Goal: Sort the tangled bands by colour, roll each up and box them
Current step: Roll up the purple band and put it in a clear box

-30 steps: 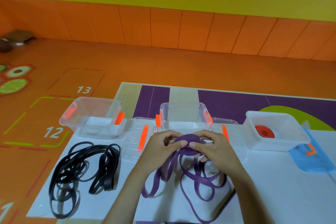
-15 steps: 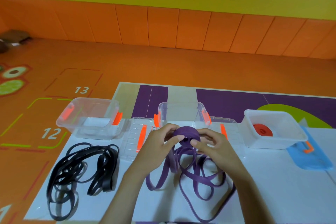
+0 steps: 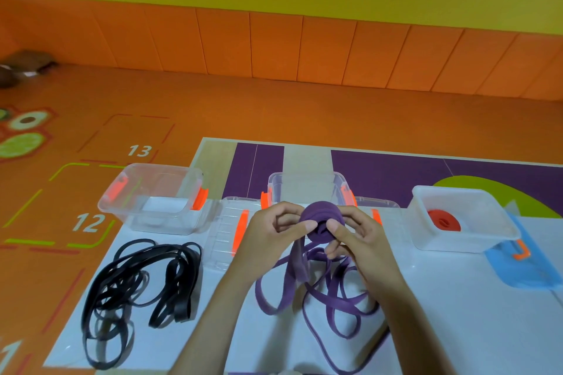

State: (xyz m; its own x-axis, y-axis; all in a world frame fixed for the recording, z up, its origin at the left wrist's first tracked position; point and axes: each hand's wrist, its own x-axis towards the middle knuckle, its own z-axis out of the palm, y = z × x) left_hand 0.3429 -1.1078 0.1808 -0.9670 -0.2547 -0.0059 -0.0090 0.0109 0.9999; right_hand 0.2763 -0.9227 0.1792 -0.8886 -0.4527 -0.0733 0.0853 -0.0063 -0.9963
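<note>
A purple band roll (image 3: 320, 216) is held upright above the mat between both hands. My left hand (image 3: 274, 231) grips its left side with the thumb on the face; my right hand (image 3: 355, 234) pinches its right side. The loose purple band (image 3: 316, 289) trails from the roll in loops onto the mat. A tangled black band (image 3: 137, 286) lies at the left. A rolled red band (image 3: 443, 222) sits inside the white box (image 3: 487, 231) at the right. Two clear boxes with orange clips stand behind: one at left (image 3: 158, 195), one in the middle (image 3: 307, 189), both holding no bands.
Clear lids with orange latches (image 3: 228, 231) lie flat between the boxes. The white mat (image 3: 457, 329) lies on an orange numbered floor (image 3: 91, 137). An orange padded wall runs along the back. A dark object (image 3: 21, 67) sits far left.
The purple roll has been turned between my hands and has grown a little thicker. The loose loops below have shifted slightly. The black band and boxes stay put.
</note>
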